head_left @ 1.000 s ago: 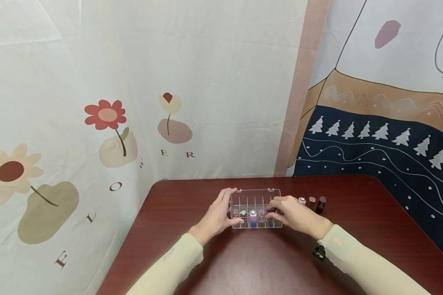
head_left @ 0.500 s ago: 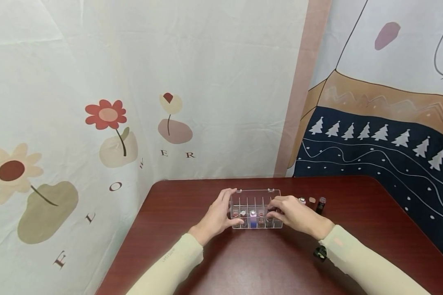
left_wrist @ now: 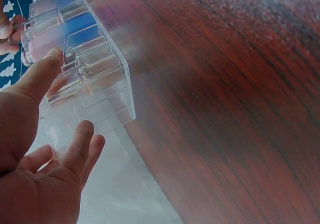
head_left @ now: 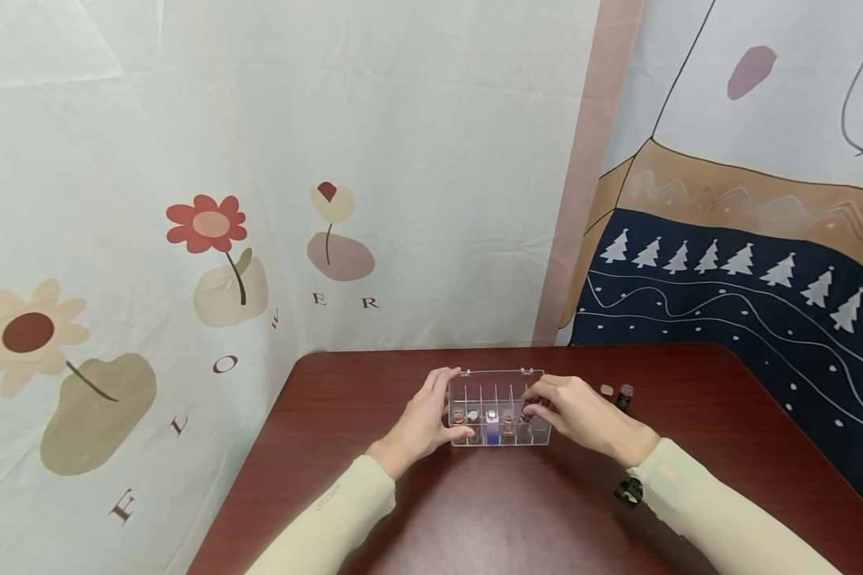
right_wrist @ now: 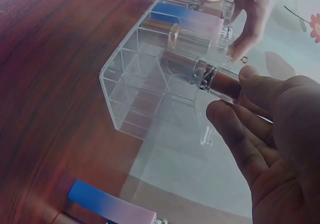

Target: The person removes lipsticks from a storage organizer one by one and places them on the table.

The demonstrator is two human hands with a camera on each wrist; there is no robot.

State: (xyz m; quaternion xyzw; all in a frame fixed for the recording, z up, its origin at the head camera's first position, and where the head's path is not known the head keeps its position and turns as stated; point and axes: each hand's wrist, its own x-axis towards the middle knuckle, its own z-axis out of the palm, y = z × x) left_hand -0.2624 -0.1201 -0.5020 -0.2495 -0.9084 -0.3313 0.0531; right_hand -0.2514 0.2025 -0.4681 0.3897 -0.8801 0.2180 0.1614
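A clear plastic divided box [right_wrist: 114,96] stands on the table with several lip gloss tubes in its slots. At its left end, my left hand [head_left: 420,419] grips the box, thumb at the front and fingers round the side and back. My right hand [head_left: 574,414] is over the box's right part. Between thumb and fingertips it pinches the brown upper end of a lip gloss tube [right_wrist: 222,83], whose clear lower part is inside a slot. A blue-and-pink tube [right_wrist: 182,20] sits in a slot further left. The slot at the right end holds no tube.
Right of the box, a dark tube [head_left: 624,397] and a beige-topped tube [head_left: 606,390] are on the dark red table [head_left: 518,511]. Another blue-and-pink tube [right_wrist: 112,204] is near them in the right wrist view. Printed cloth hangs behind the table.
My right hand has shifted slightly to the right and up, now hiding the silver-topped tube on the table behind it. My left hand stays on the box.
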